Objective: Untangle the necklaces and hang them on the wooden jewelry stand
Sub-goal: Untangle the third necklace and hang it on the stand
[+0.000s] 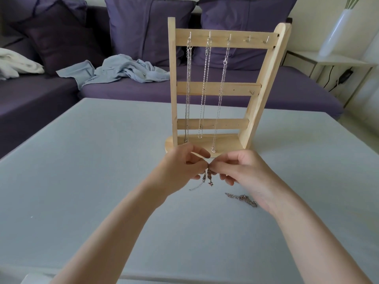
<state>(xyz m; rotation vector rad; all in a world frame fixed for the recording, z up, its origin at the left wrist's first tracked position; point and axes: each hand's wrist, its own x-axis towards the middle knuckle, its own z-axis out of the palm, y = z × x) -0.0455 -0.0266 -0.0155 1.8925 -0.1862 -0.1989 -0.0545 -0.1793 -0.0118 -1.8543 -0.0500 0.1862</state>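
Over the grey table [82,160] before a purple sofa [225,91], left hand [180,167] and right hand [244,171] each grip-pinch a necklace [209,177].

Purple sofa [143,93] with cushions [147,25], blue cloth [127,72], white vase [338,31]

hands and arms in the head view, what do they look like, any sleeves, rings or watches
Both forearms are bare up to the bottom edge of the frame, with no sleeves in view. The left hand and the right hand show no rings, no watch, no bracelet and no gloves. The fingernails look short and unpainted, as far as can be seen.
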